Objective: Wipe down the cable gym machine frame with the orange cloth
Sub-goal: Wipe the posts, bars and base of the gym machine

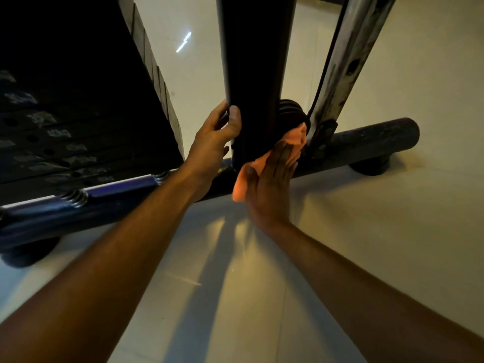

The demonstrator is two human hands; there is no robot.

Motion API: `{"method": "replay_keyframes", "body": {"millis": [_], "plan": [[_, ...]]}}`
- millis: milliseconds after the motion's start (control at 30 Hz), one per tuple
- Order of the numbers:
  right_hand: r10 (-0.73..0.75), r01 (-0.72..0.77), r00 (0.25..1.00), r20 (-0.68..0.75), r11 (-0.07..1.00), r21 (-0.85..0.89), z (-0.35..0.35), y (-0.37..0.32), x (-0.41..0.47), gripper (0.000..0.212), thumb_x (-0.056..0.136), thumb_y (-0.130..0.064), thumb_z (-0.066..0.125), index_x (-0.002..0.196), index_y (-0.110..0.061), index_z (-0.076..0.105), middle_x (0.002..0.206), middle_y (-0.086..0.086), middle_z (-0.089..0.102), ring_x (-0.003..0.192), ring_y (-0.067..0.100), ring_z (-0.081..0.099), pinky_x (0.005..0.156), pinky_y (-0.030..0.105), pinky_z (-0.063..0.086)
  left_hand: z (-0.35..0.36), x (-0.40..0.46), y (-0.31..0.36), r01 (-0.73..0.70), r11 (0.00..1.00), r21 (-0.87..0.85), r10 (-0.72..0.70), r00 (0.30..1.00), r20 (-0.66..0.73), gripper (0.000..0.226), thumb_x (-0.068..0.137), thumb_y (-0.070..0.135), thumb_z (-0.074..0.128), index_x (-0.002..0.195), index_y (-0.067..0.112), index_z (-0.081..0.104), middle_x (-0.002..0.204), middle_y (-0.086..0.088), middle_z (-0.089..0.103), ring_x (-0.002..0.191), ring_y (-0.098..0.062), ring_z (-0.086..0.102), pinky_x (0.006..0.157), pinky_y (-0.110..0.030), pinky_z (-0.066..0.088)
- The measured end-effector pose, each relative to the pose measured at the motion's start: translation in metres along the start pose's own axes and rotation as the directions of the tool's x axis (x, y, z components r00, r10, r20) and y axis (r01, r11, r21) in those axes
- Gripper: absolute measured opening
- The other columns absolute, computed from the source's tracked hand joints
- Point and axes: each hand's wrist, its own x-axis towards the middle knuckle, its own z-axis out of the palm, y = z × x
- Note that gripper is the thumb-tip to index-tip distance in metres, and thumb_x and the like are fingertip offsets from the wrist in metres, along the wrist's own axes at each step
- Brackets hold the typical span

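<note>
My left hand (213, 138) gripped the dark upright post (255, 74) of the machine frame, thumb on the near face, other fingers curled round the far edge and mostly hidden behind it. My right hand (267, 189) pressed the orange cloth (294, 138) flat against the post's lower right side, fingers straight and close together, tips over the cloth. Cloth bunched above my fingertips and hung in a fold left of my right thumb; the rest was hidden under the palm. Just beyond the cloth sat a dark ribbed part (292, 110), too dim to identify. Right of my right hand a worn metal rail (340, 69) slanted up, top cut off by the frame edge. The base tube (366, 140) ran behind both hands on the tiled floor (366, 244). Left of my left hand, the weight stack (65, 113) was nearly black, labels unreadable.
</note>
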Motion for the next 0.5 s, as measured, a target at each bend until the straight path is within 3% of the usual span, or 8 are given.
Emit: {"method": "replay_keyframes", "body": {"millis": [67,100,200,267,333,400,467,500], "plan": [[0.136,-0.132,0.99,-0.025,0.982,0.136,0.007,-0.017,0.002,0.09,0.11,-0.063,0.028,0.167,-0.009,-0.016,0.179,0.02,-0.008,0.166,0.046,-0.004,0.133,0.038,-0.015,-0.001,0.001,-0.006,0.009,1.0,0.014,-0.009,1.0,0.009,0.05,0.112,0.049,0.045,0.158,0.028,0.047,0.157,0.01,0.055,0.147,-0.013,0.047,0.124,-0.055,0.036],[0.127,-0.121,0.991,-0.035,0.985,0.124,0.009,-0.014,0.002,0.092,0.11,-0.065,0.029,0.168,-0.006,-0.014,0.179,0.022,-0.005,0.165,0.047,-0.001,0.134,0.04,-0.012,-0.001,0.001,-0.009,0.015,1.0,0.016,-0.015,1.0,0.011,0.048,0.113,0.049,0.045,0.157,0.03,0.049,0.155,0.012,0.056,0.146,-0.011,0.048,0.123,-0.055,0.037],[-0.121,0.124,0.992,0.032,0.984,-0.128,0.01,0.025,-0.006,0.101,0.108,-0.063,0.045,0.169,-0.001,-0.007,0.178,0.026,0.005,0.16,0.058,0.012,0.133,0.062,0.015,-0.001,0.001,-0.018,0.022,1.0,0.006,-0.022,1.0,0.019,0.046,0.113,0.048,0.045,0.156,0.033,0.051,0.151,0.016,0.059,0.143,-0.007,0.05,0.122,-0.056,0.039],[-0.205,0.217,0.976,0.078,0.955,-0.203,0.008,0.043,-0.011,0.104,0.104,-0.053,0.06,0.169,-0.005,-0.006,0.177,0.022,0.006,0.158,0.06,0.014,0.129,0.068,0.023,-0.002,0.002,-0.022,0.018,1.0,0.007,-0.018,0.999,0.03,0.047,0.112,0.05,0.046,0.155,0.031,0.052,0.149,0.016,0.062,0.141,-0.006,0.053,0.12,-0.055,0.041],[-0.122,0.128,0.991,0.049,0.979,-0.162,0.011,0.031,-0.013,0.101,0.107,-0.057,0.051,0.169,-0.001,-0.006,0.178,0.025,0.003,0.16,0.058,0.009,0.132,0.066,0.016,-0.002,0.004,-0.025,0.013,1.0,0.007,-0.013,0.999,0.039,0.047,0.112,0.051,0.045,0.153,0.03,0.054,0.145,0.017,0.064,0.138,-0.004,0.056,0.116,-0.051,0.044],[0.101,-0.102,0.995,-0.015,0.994,-0.037,0.022,0.001,-0.012,0.097,0.108,-0.066,0.03,0.169,0.001,-0.004,0.179,0.025,-0.002,0.164,0.053,-0.001,0.135,0.059,0.004,-0.002,0.004,-0.027,-0.006,1.0,0.007,0.005,0.999,0.048,0.044,0.113,0.05,0.043,0.149,0.028,0.057,0.14,0.017,0.067,0.132,-0.001,0.059,0.109,-0.045,0.048],[0.26,-0.26,0.963,-0.065,0.966,0.003,0.032,-0.022,-0.012,0.097,0.108,-0.067,0.024,0.169,0.003,-0.003,0.179,0.025,-0.005,0.164,0.051,-0.005,0.134,0.06,0.006,-0.001,0.006,-0.028,-0.016,1.0,0.004,0.016,0.999,0.051,0.044,0.114,0.05,0.042,0.145,0.025,0.059,0.138,0.017,0.069,0.131,0.0,0.06,0.109,-0.043,0.047],[0.267,-0.268,0.962,-0.064,0.963,-0.005,0.033,-0.024,-0.014,0.097,0.109,-0.066,0.027,0.169,0.004,-0.002,0.179,0.025,-0.005,0.164,0.052,-0.004,0.133,0.062,0.009,-0.001,0.006,-0.03,-0.02,1.0,0.002,0.02,0.998,0.051,0.045,0.113,0.051,0.042,0.146,0.025,0.059,0.139,0.017,0.068,0.132,-0.001,0.06,0.112,-0.044,0.046]]}}
